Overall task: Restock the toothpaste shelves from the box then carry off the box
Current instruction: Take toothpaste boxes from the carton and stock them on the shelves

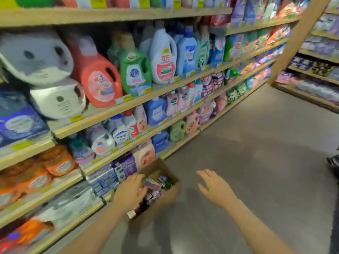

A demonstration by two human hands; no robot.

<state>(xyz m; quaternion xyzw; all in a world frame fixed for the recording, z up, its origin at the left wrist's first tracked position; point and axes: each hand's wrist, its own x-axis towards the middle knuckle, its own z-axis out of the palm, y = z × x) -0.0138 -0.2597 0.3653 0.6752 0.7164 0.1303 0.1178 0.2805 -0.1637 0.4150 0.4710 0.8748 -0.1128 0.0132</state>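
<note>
An open cardboard box (161,202) stands on the grey floor against the bottom shelf, with several small packets (156,186) inside. My left hand (131,191) reaches over the box's left edge, fingers loosely bent above the packets; the blur hides whether it holds one. To the right of the box my right hand (214,186) hovers with its fingers spread, holding nothing. Boxed goods (103,177) that may be toothpaste sit on the low shelf just left of the box.
Wooden shelves (128,105) along the left carry detergent jugs (99,77), tissue rolls and refill pouches. A second shelf unit (311,74) stands at the far right beyond a wooden post. The floor aisle (256,143) runs between them. A dark object (333,162) pokes in at the right edge.
</note>
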